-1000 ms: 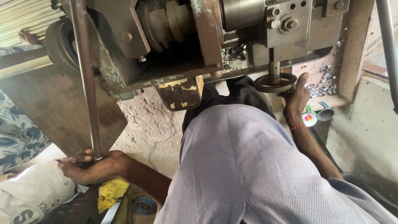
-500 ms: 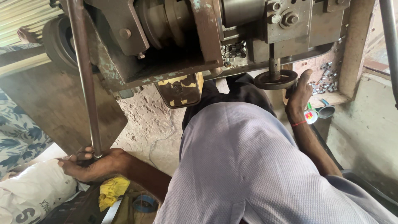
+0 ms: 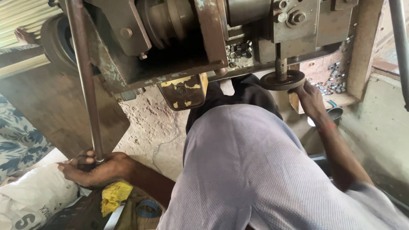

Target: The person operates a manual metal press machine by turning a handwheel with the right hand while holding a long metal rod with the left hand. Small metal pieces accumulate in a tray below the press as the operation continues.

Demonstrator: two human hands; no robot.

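Observation:
A heavy, worn metal machine (image 3: 179,38) fills the top of the view. My left hand (image 3: 91,169) is closed around the lower end of a long steel lever rod (image 3: 85,81) that runs down at the left. My right hand (image 3: 310,99) grips the rim of a small dark handwheel (image 3: 282,79) hanging under the machine's right side. My lap in a pale lilac garment (image 3: 255,170) fills the foreground.
Several small metal nuts (image 3: 332,83) lie in a wooden recess beside the handwheel, and more sit inside the machine (image 3: 238,49). A white woven sack (image 3: 34,196) and a yellow rag (image 3: 113,196) lie at lower left. A blue floral cloth (image 3: 17,136) is at the far left.
My right hand has moved from under the handwheel to its right rim. The view has shifted slightly. My left hand stays on the rod.

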